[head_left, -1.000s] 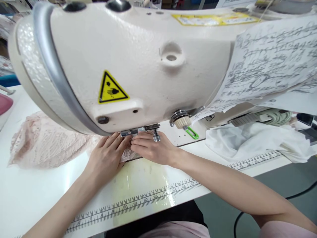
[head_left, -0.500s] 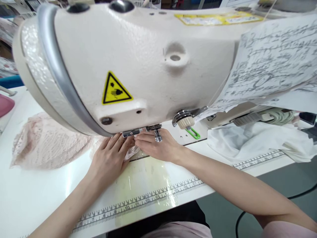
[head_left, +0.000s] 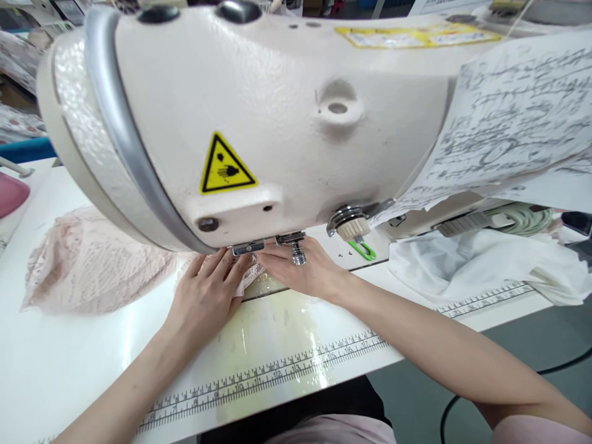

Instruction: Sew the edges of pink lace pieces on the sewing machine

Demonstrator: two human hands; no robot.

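A white sewing machine head spans the view, and its underside hides my fingertips. My left hand lies palm down on pale pink lace fabric, its fingers spread a little, just left of the presser area. My right hand rests beside it under the machine's metal fittings, with fingers stretched to the left. A small strip of the lace shows between the two hands. Whether my right fingers touch the cloth cannot be made out.
White cloth lies on the table's right side, near coiled pale green cord. Handwritten paper hangs at the right of the machine. A green tool lies behind my right hand. A ruler strip follows the front edge.
The view has shifted slightly, so the machine appears farther right. My right hand looks slightly turned, and the lace between the hands has changed shape a little. Both hands remain close together.
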